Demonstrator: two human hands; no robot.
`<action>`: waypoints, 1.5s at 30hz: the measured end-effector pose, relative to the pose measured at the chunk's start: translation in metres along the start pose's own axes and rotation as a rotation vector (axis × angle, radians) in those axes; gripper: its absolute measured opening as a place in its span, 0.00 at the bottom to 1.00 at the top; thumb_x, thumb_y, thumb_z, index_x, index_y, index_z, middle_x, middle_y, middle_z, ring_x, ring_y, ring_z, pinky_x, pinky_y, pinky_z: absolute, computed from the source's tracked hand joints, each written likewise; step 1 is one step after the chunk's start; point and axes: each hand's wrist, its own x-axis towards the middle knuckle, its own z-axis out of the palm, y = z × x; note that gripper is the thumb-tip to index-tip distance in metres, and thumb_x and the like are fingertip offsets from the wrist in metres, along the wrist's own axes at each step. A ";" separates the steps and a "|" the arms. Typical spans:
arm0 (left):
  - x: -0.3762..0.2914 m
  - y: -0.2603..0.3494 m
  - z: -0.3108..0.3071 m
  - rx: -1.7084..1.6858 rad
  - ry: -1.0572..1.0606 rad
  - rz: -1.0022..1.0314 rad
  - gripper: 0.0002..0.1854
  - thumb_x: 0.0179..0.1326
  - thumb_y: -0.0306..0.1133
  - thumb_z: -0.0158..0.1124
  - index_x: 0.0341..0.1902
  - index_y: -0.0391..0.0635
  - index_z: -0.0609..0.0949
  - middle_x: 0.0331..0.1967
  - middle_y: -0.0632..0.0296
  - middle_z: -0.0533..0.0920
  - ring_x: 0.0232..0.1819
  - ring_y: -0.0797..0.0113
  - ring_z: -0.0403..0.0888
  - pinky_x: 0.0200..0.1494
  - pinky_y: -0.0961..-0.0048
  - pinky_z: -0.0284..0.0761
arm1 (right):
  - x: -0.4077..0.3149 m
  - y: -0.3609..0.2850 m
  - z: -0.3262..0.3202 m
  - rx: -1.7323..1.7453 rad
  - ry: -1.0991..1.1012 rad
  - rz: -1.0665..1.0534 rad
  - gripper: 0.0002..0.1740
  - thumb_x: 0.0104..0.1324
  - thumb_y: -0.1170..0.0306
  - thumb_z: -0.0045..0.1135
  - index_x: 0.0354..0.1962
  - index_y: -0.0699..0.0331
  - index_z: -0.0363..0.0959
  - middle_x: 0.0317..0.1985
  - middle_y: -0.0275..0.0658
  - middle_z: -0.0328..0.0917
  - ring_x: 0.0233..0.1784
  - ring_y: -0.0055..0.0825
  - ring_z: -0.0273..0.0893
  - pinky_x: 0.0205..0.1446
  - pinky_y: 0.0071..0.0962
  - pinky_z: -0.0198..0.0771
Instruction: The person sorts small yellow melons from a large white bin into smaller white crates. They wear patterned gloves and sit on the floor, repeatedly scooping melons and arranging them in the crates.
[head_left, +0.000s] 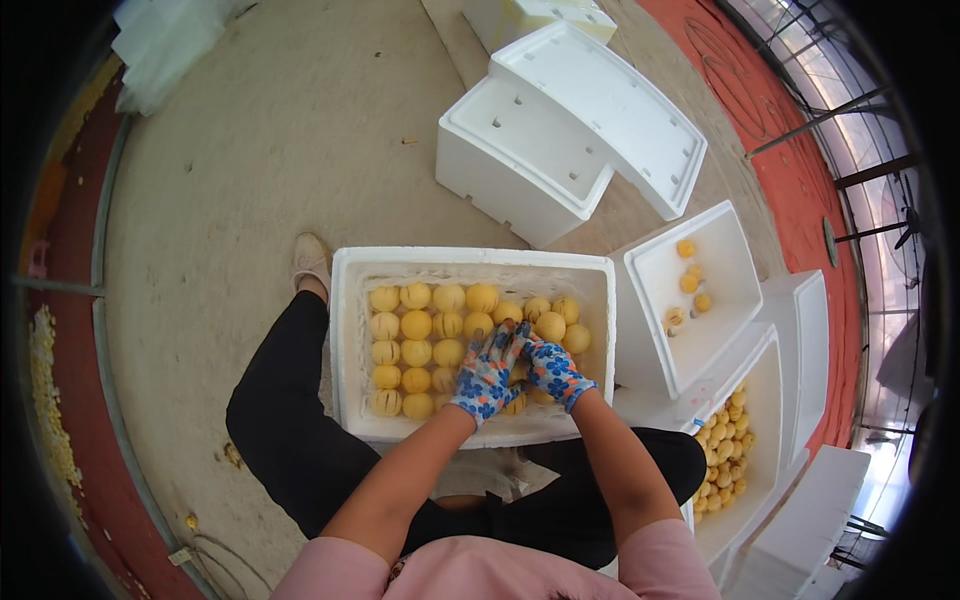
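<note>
Both hands wear blue gloves with a floral print and reach into a white foam box (474, 257) in front of me. My left hand (486, 373) lies over the fruits near the middle, its fingers extended and darkened with dirt. Close beside it, my right hand (555, 370) bends inward, so the fingertips of the two hands meet. Round yellow fruits (416, 325), several with dark streaks, stand in rows on the left of the box. Looser yellow fruits (550, 327) lie beyond my right hand. The gloves hide some fruits, and whether either hand grips one is unclear.
On the right, a tilted foam box (720, 300) contains a few fruits. Below it, another foam box (761, 480) has many fruits heaped inside. A foam lid (600, 97) rests across a further box (517, 180) ahead. My shoe (310, 262) is at the left.
</note>
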 end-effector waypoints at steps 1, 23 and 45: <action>-0.002 -0.002 0.006 -0.001 -0.004 -0.017 0.44 0.54 0.56 0.57 0.69 0.49 0.54 0.68 0.54 0.55 0.70 0.60 0.52 0.69 0.56 0.43 | 0.005 -0.001 -0.006 0.073 0.038 0.053 0.26 0.54 0.75 0.55 0.53 0.58 0.68 0.51 0.47 0.72 0.52 0.42 0.71 0.56 0.33 0.66; -0.009 -0.008 0.025 0.030 0.000 -0.037 0.38 0.54 0.57 0.53 0.65 0.48 0.61 0.64 0.56 0.62 0.66 0.58 0.58 0.63 0.46 0.50 | 0.060 -0.025 -0.027 -0.402 0.013 0.178 0.19 0.63 0.70 0.41 0.52 0.62 0.68 0.47 0.44 0.76 0.46 0.41 0.77 0.46 0.36 0.73; 0.014 0.011 -0.009 0.116 -0.319 -0.140 0.42 0.57 0.60 0.49 0.70 0.49 0.53 0.70 0.54 0.53 0.69 0.60 0.53 0.66 0.44 0.44 | 0.043 0.011 -0.002 -0.529 0.080 -0.121 0.40 0.55 0.68 0.53 0.65 0.65 0.49 0.51 0.43 0.73 0.63 0.38 0.63 0.68 0.41 0.47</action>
